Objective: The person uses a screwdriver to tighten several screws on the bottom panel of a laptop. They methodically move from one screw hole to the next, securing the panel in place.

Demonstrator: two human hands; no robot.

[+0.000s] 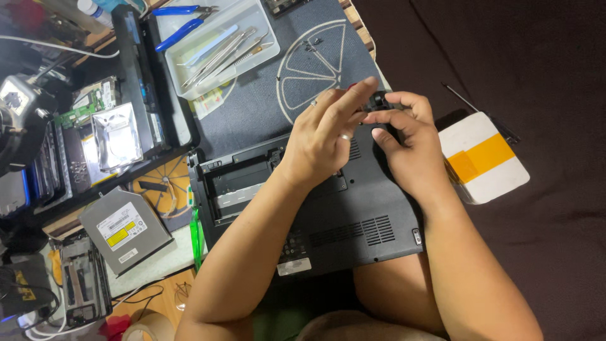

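Step in hand, as judged: freeing a small black part (379,101) at the upturned laptop's (341,215) far corner. Right hand (410,148) pinches it; left hand (325,136) open, fingertips steadying. Next move needs a gentle, straight pull.

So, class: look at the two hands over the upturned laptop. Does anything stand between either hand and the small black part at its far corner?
Nothing visible does. The right hand already pinches the small black part at the laptop corner, and the left hand has its fingers right against it, with no tool or cover between.
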